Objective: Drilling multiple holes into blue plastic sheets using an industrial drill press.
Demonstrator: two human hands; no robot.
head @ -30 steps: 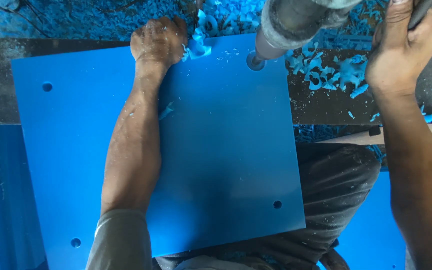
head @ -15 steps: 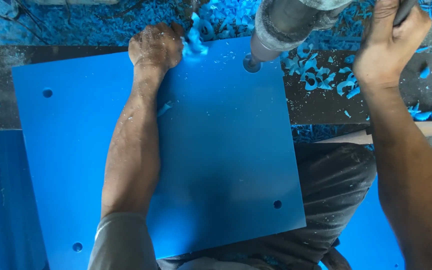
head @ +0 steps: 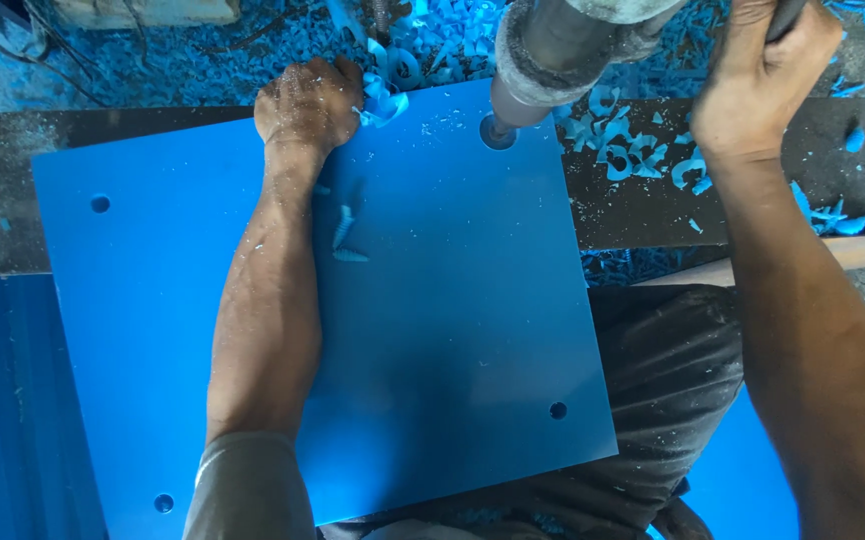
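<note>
A large blue square plate [head: 433, 340] lies flat on a dark work surface, with round holes near three of its corners. My left hand [head: 308, 105] rests fisted on the plate's far edge, next to curled blue shavings [head: 385, 95]. A grey drill head [head: 543, 55] stands over the plate's far right corner, its tip at a hole [head: 499, 130] there. My right hand [head: 758, 75] grips a dark lever handle at the top right.
Blue curled shavings [head: 623, 150] litter the dark bench [head: 653, 210] and the machine base behind. Another blue sheet [head: 3, 400] lies at lower left. A wooden stick [head: 853, 255] runs at right. My dark trousers [head: 673, 400] show under the plate.
The view has shifted slightly. The drill tip has come down onto the plate's far right corner, and my right hand has moved a little with the lever.
</note>
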